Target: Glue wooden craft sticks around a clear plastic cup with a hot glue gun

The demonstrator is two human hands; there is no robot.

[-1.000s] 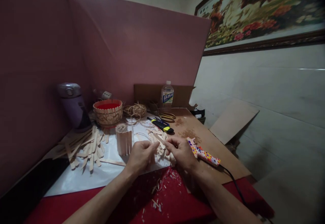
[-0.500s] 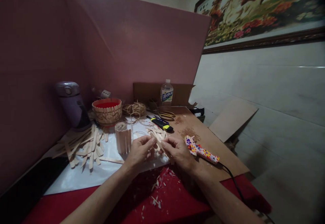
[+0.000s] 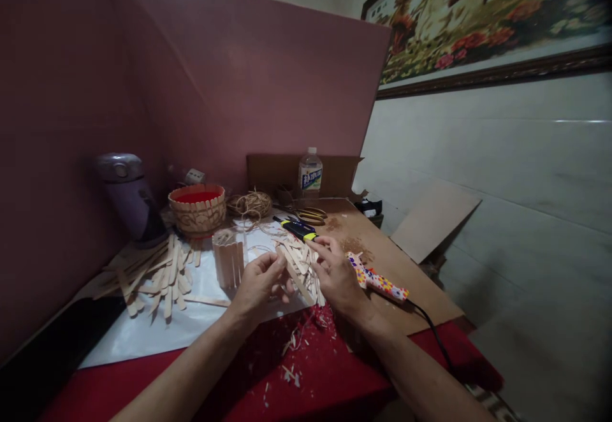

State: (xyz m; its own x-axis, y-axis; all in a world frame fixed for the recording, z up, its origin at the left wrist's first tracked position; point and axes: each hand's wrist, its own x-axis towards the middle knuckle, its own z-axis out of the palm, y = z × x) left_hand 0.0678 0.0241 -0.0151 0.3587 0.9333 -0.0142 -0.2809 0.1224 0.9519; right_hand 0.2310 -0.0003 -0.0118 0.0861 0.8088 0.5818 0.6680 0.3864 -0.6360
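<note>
My left hand (image 3: 262, 283) pinches a flat wooden stick (image 3: 297, 280) that slants down to the right. Beside it, my right hand (image 3: 333, 274) has its fingers apart and reaches to the yellow end of a black and yellow utility knife (image 3: 297, 229); whether it touches the knife cannot be made out. Under and behind the hands lies a pile of wooden sticks and slivers (image 3: 302, 255). Left of my left hand stands a small cylinder covered with sticks (image 3: 229, 260). A flower-patterned glue gun (image 3: 377, 280) rests right of my right hand.
Loose sticks (image 3: 167, 282) lie on white sheeting at the left. Behind are a purple flask (image 3: 129, 199), a red-lined basket (image 3: 197, 210), a twine coil (image 3: 251, 204), scissors (image 3: 313, 216) and a bottle (image 3: 310, 176). Wood scraps (image 3: 289, 371) dot the red cloth. A black cord (image 3: 433, 326) runs right.
My right hand has let go of the stick, opened its fingers and moved up toward the knife. My left hand still holds the stick. The view has shifted slightly.
</note>
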